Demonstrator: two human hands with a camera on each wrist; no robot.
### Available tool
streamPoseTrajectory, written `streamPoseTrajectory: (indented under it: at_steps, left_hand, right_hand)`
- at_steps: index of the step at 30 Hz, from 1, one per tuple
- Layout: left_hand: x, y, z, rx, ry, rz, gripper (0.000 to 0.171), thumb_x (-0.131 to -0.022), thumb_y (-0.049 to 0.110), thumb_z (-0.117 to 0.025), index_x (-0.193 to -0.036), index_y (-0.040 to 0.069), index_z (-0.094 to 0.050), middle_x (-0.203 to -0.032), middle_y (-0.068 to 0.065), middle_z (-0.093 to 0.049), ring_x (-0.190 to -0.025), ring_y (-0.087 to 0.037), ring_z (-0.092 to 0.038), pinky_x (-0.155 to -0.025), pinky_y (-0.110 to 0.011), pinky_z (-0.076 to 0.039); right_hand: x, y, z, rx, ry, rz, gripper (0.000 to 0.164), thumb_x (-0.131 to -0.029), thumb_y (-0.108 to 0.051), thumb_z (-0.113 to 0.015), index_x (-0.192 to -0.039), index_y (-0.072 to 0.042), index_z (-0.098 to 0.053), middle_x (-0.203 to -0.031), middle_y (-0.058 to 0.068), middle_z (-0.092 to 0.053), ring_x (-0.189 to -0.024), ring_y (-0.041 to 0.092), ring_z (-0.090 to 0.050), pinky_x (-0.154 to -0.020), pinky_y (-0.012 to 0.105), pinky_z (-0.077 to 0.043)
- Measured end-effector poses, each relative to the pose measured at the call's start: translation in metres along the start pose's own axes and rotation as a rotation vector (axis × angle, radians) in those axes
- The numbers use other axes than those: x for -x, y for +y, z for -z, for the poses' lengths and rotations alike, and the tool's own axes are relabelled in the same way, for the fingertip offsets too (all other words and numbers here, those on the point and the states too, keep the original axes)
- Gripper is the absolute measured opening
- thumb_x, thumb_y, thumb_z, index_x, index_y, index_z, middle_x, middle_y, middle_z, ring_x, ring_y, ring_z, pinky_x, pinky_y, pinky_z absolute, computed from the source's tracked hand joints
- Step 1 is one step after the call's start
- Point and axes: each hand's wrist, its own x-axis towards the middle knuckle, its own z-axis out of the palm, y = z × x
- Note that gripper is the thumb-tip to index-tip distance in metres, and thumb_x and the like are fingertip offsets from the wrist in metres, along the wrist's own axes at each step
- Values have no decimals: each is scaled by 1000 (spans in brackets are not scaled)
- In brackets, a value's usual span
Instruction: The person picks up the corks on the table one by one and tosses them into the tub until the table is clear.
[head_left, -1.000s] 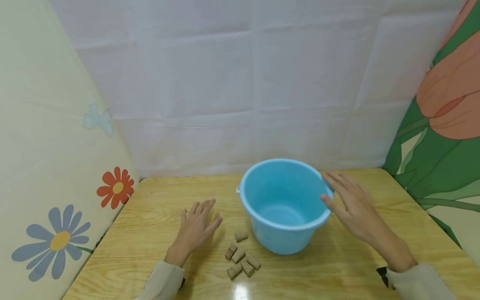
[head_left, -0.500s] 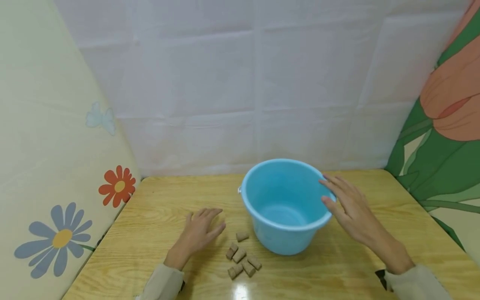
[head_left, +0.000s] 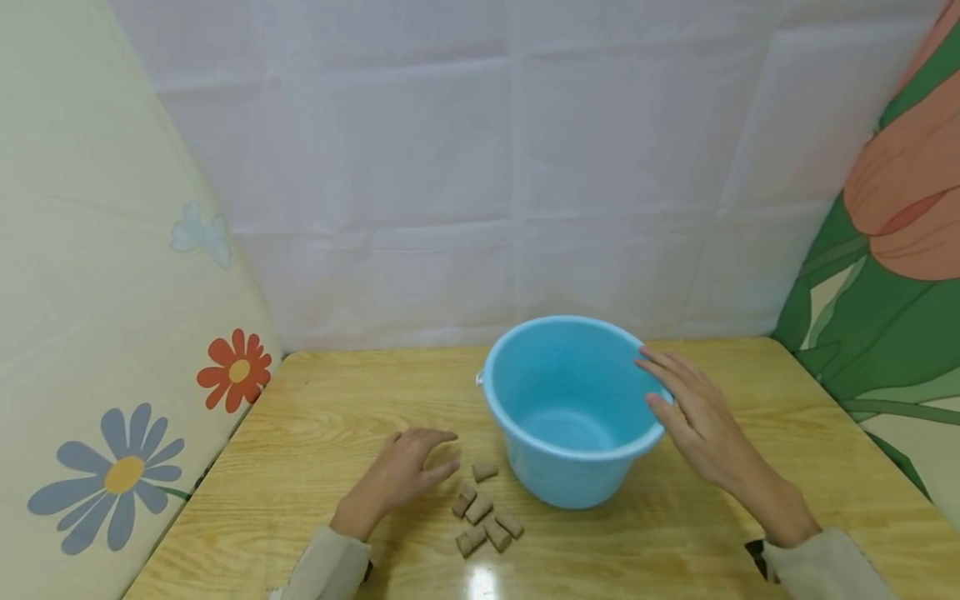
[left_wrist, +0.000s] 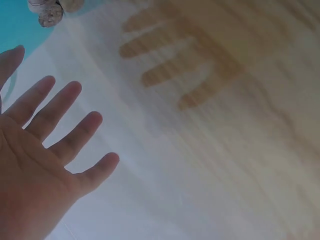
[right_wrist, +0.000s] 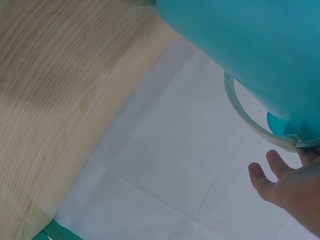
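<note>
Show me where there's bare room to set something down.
Bare table: left of the left hand, to the left backdrop; right of the right hand, to the right backdrop. Crowded: between left hand and bucket, where brown pieces lie.

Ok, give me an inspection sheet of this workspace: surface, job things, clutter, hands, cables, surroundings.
Surface: wood-grain table, bright glare at the near side.
Job things: blue bucket, upright, no contents seen; corks loose in a group in front and to its left.
Clutter: nothing seen.
Hands: left hand near the corks, holding nothing; right hand at the bucket's rim, firmness of contact unclear.
Cables: nothing seen.
Surroundings: creased white cloth behind, flower prints at both sides.
</note>
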Motion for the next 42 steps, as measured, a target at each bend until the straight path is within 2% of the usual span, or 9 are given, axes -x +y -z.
streamPoseTrajectory:
  at_steps: [3,7,13,23,31,35,38,42]
  left_hand:
    - [-3,0,0,-6,-19,-43,38,-94,34,-66,-126,12,-66,-129,-9,-67,-123,-34,-60,-106,-68,-37]
    - [-7,0,-1,-18,-34,-103,35,-94,30,-67,-121,8,-68,-124,-10,-70,-116,-32,-65,-101,-54,-50]
    - [-10,6,-3,-51,-49,-159,28,-93,29,-68,-111,9,-73,-114,-9,-73,-107,-26,-69,-95,-46,-55]
    - [-16,13,-9,-122,-78,-159,20,-91,31,-71,-100,13,-76,-106,-5,-75,-102,-26,-69,-89,-45,-57]
    - [-18,15,-13,-156,-76,-158,23,-92,33,-70,-99,13,-77,-107,-4,-75,-102,-24,-70,-90,-43,-57]
    - [-17,14,-13,-148,-47,-155,24,-93,33,-69,-98,12,-77,-104,-5,-75,-97,-23,-70,-85,-41,-58]
    - [-16,13,-13,-132,-15,-135,25,-93,36,-68,-98,13,-77,-103,-3,-75,-95,-22,-70,-84,-40,-59]
    - [-14,11,-10,-102,25,-95,20,-92,30,-69,-99,13,-76,-104,-5,-75,-98,-24,-70,-85,-42,-58]
  right_hand:
    - [0,1,-1,-14,14,1,44,-100,-11,-52,-144,-5,-49,-151,21,-44,-139,47,-35,-104,74,-25]
    - [0,2,-2,-29,22,-2,44,-101,-10,-51,-144,-5,-49,-152,21,-43,-138,47,-35,-104,74,-25]
    - [0,1,-3,-52,25,-10,43,-100,-9,-50,-144,-4,-49,-152,20,-42,-136,48,-36,-101,75,-26]
    - [-1,-1,-6,-76,25,-6,44,-101,-8,-50,-144,-6,-49,-154,18,-41,-138,45,-36,-102,74,-27]
    - [-2,-5,-5,-72,23,-27,43,-101,-8,-49,-144,-3,-49,-154,18,-40,-139,48,-34,-101,74,-27]
    - [-1,-4,-5,-72,23,-30,43,-101,-8,-49,-144,-3,-48,-154,18,-40,-139,47,-34,-101,74,-28]
    - [-1,-4,-6,-74,24,-33,43,-101,-8,-49,-144,-3,-48,-154,18,-40,-139,47,-34,-101,73,-28]
    - [1,-2,-6,-87,21,-34,44,-102,-8,-48,-145,-5,-47,-154,19,-39,-138,46,-34,-101,73,-28]
